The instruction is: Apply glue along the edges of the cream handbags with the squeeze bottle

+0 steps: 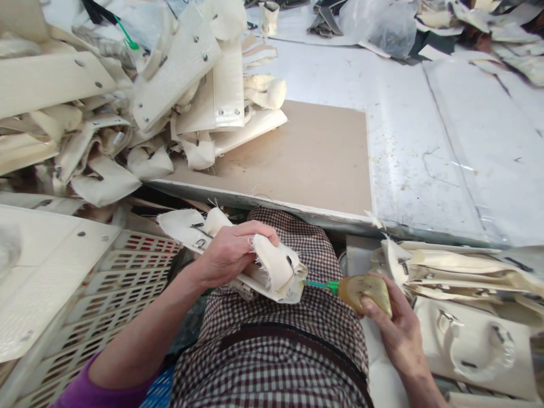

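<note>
My left hand grips a cream bag part with frayed fabric edges and small metal fittings, holding it over my checked lap. My right hand squeezes a yellowish glue bottle. Its green nozzle points left and touches the lower right edge of the cream part.
A brown board lies on the white worktable. A heap of cream bag pieces covers the table's left. A white plastic crate stands at my left. Finished cream panels with handles are stacked at my right.
</note>
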